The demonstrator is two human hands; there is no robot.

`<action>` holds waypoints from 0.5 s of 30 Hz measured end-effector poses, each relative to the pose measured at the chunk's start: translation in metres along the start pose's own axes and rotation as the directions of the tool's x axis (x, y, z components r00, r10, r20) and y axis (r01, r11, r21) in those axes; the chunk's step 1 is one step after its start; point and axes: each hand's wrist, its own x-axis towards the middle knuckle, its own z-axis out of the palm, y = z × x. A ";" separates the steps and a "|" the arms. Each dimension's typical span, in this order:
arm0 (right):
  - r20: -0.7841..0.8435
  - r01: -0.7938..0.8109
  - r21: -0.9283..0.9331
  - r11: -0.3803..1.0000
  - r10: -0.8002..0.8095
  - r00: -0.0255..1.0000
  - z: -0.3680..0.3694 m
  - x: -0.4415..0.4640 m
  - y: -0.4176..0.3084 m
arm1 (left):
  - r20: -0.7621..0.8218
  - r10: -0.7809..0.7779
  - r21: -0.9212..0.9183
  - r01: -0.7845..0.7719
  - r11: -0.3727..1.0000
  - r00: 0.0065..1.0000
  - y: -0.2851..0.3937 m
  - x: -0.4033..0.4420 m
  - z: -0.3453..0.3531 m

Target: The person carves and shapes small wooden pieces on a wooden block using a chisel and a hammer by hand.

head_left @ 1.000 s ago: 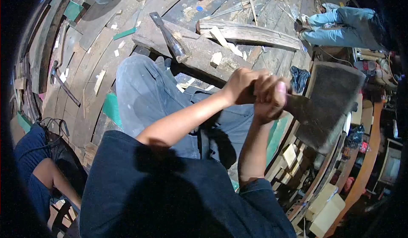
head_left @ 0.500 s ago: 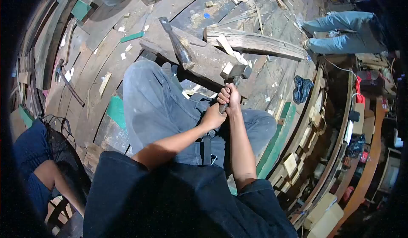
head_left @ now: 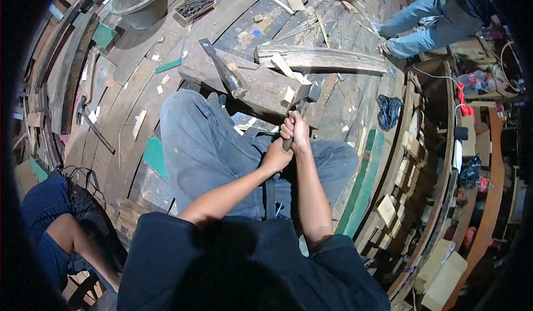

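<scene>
My right hand (head_left: 295, 129) is wrapped round the handle of a hammer (head_left: 302, 108), just below its head. Lower down, my left hand (head_left: 277, 156) closes about the handle's butt end, touching my right hand. The dark hammer head points away from me, close to the right end of a thick wooden block (head_left: 258, 85) in front of my crossed legs. On that block lies a dark, tapered metal tool (head_left: 222, 66). A small pale wood piece (head_left: 287, 96) sits beside the hammer head.
Behind the block lies a long wooden beam (head_left: 327, 60). A grey bucket (head_left: 140, 5) and a tray of nails (head_left: 194, 6) stand at the back left. Another hammer (head_left: 91, 119) lies on the left. People are at far right (head_left: 419, 25) and lower left (head_left: 66, 233).
The hammer head has turned and now shows more edge-on. Both hands keep their grip. My view has tilted up slightly, bringing more of the bucket into sight.
</scene>
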 end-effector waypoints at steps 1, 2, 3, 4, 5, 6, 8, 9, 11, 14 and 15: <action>-0.003 -0.032 0.005 0.999 0.032 0.999 -0.004 0.001 0.003 | 0.000 0.004 -0.011 -0.004 1.000 1.000 -0.005 -0.001 0.002; 0.014 -0.036 0.028 0.999 0.035 0.999 -0.007 0.002 0.007 | 0.001 0.006 -0.021 -0.006 1.000 1.000 -0.010 -0.001 0.005; 0.011 -0.042 0.025 0.999 0.042 0.999 -0.012 0.004 0.010 | 0.005 0.007 -0.031 -0.007 0.999 1.000 -0.015 -0.002 0.007; 0.009 -0.049 0.020 0.999 0.049 0.999 -0.012 0.003 0.011 | 0.103 -0.128 -0.057 0.135 0.989 0.986 0.003 -0.006 -0.002; 0.007 -0.057 0.016 0.998 0.057 0.998 -0.013 0.003 0.012 | 0.066 -0.096 -0.058 0.100 0.993 0.993 -0.002 -0.006 0.001; 0.009 -0.064 0.006 0.998 0.064 0.998 -0.014 0.003 0.012 | 0.029 -0.065 -0.058 0.067 0.996 0.997 -0.011 -0.005 0.007; 0.016 -0.067 0.003 0.998 0.067 0.998 -0.013 0.003 0.012 | 0.004 -0.037 -0.085 0.038 0.996 0.999 -0.015 -0.004 0.009; 0.022 -0.067 0.002 0.998 0.066 0.998 -0.012 0.004 0.012 | -0.020 -0.010 -0.070 0.008 0.997 1.000 -0.017 -0.004 0.010; 0.037 -0.072 -0.001 0.997 0.072 0.997 -0.010 0.006 0.012 | -0.065 0.052 -0.037 -0.055 0.998 0.997 -0.015 -0.004 0.009; 0.048 -0.105 -0.013 0.994 0.106 0.993 -0.011 0.008 0.012 | 0.016 -0.063 -0.060 0.063 0.996 0.998 -0.013 -0.002 0.007; 0.055 -0.107 -0.008 0.994 0.107 0.993 -0.012 0.009 0.011 | 0.034 -0.082 -0.049 0.084 0.995 0.996 -0.010 -0.003 0.005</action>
